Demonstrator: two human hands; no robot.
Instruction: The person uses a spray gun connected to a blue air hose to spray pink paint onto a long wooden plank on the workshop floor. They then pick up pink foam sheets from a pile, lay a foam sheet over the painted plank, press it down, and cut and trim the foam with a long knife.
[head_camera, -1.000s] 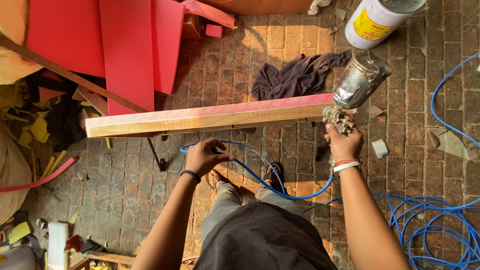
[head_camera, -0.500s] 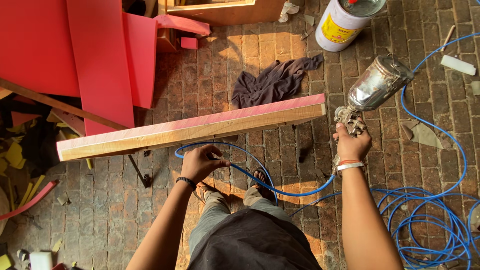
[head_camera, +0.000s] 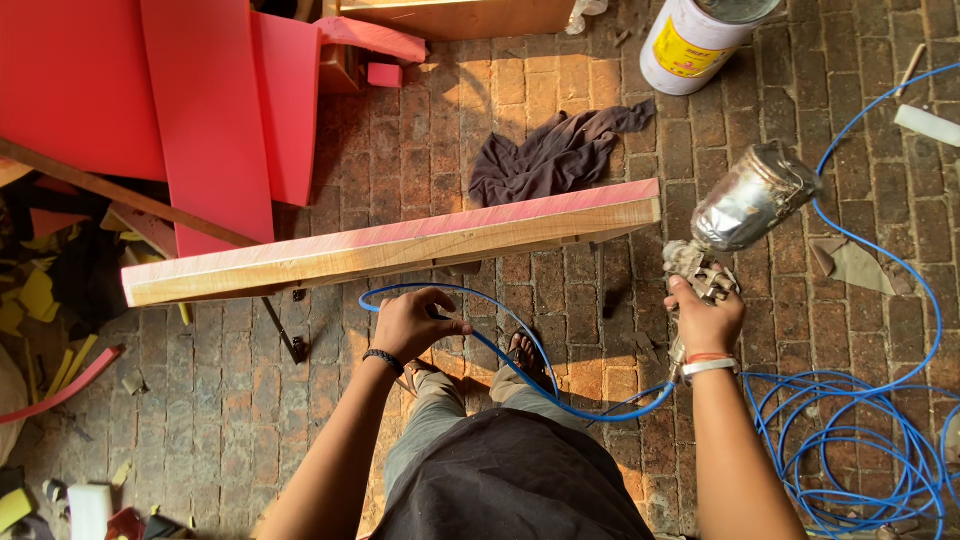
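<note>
A long wooden plank (head_camera: 390, 250) with a pink-painted top face lies across a stand in front of me, its bare wood edge toward me. My right hand (head_camera: 705, 320) grips a spray gun (head_camera: 735, 215) with a shiny metal cup, held just off the plank's right end. My left hand (head_camera: 415, 322) is closed on the blue air hose (head_camera: 520, 355), just below the plank's near edge. The hose runs from my left hand across to the gun's base.
Red painted boards (head_camera: 200, 100) lean at the upper left. A dark rag (head_camera: 560, 150) lies on the brick floor beyond the plank. A white paint can (head_camera: 690, 45) stands at the top. Blue hose coils (head_camera: 850, 430) lie at the right. Scraps litter the left side.
The spray gun has swung out to the right, clear of the plank's end. My left hand still holds the hose under the plank. The view has shifted a little.
</note>
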